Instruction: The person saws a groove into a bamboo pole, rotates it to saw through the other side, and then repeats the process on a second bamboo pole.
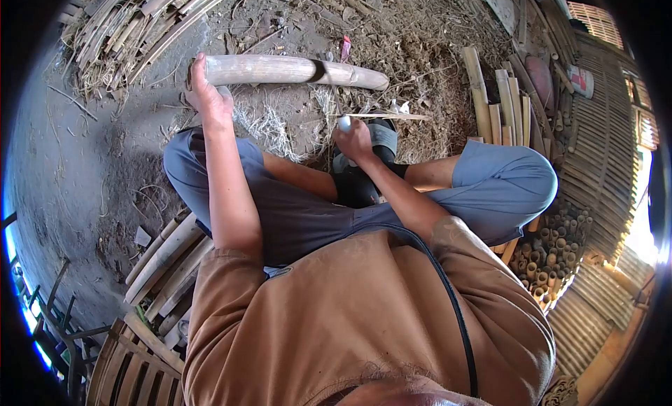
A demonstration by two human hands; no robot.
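My left hand (210, 101) is wrapped round the left end of a thick, pale bamboo pole (262, 69), its thumb pointing up. The pole lies crosswise in front of my crossed legs. A dark band crosses it right of the middle. Below its right part, my right hand (355, 140) is closed round a tool with a whitish rounded handle end (344, 123); most of the tool is hidden or too thin to tell. A thin light strip (388, 116) extends to the right just above this hand. A grey-and-black shoe (382, 136) is beside it.
Split bamboo strips (133, 38) are piled at the upper left. Bamboo pieces (505, 101) stand at the right, near stacked short tubes (549, 259). More bamboo lengths (168, 255) lie left of my hip. Pale shavings (273, 133) and debris cover parts of the ground.
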